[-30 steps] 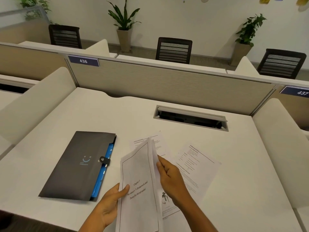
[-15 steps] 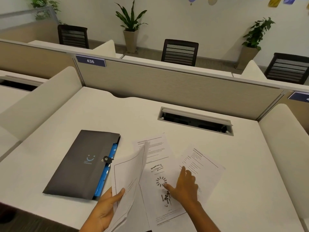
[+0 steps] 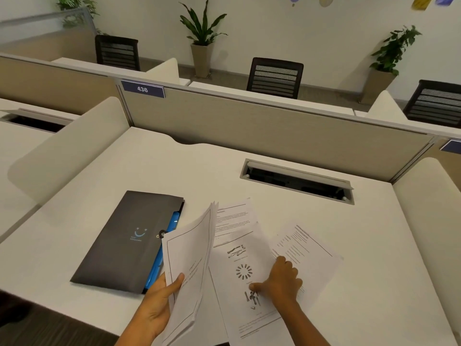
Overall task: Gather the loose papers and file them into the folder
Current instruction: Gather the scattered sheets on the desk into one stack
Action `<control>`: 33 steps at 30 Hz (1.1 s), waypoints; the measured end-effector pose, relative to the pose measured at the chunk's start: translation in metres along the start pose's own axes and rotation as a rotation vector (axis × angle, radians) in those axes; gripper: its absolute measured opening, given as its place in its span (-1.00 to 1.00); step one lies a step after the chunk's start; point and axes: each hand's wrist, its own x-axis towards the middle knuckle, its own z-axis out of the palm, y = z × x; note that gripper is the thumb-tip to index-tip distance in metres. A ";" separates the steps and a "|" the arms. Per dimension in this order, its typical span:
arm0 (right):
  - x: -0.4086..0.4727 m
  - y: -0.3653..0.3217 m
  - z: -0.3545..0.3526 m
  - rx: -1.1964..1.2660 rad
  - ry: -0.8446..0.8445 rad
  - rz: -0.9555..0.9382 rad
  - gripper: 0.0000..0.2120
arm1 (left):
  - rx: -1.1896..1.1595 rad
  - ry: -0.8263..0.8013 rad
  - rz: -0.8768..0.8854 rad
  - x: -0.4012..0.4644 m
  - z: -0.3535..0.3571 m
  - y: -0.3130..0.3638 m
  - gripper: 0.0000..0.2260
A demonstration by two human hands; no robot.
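A dark grey folder point(image 3: 124, 240) with a blue inner edge lies shut on the white desk, left of the papers. My left hand point(image 3: 159, 300) grips a small stack of sheets point(image 3: 189, 265), tilted up off the desk by its lower edge. My right hand point(image 3: 279, 283) rests on a sheet with diagrams point(image 3: 244, 270) that lies flat on the desk, thumb and curled fingers pinching at its right edge. A text sheet point(image 3: 234, 218) lies partly under it at the back, and another text sheet point(image 3: 306, 248) lies to the right.
A cable slot point(image 3: 296, 181) with a raised lid is set into the white desk point(image 3: 174, 176) behind the papers. Beige partitions point(image 3: 249, 126) wall in the back, with low padded dividers at both sides. Chairs and potted plants stand beyond.
My right hand let go of the held stack, came down on the diagram sheet, then curled its fingers at that sheet's right edge. The held stack tipped to the left.
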 end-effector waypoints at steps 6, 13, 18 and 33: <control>-0.009 0.001 -0.009 -0.037 0.101 -0.055 -0.49 | 0.015 -0.038 0.014 -0.001 0.006 0.002 -0.57; -0.032 0.016 -0.040 0.356 0.133 -0.121 -0.90 | 0.068 -0.038 0.047 0.006 0.006 0.000 -0.63; -0.048 0.026 -0.065 0.712 0.150 -0.152 -0.89 | 0.106 -0.044 0.062 0.011 0.006 -0.003 -0.69; -0.086 0.010 -0.069 0.900 -0.060 -0.236 -0.75 | 0.167 -0.171 -0.023 0.009 0.026 -0.007 -0.54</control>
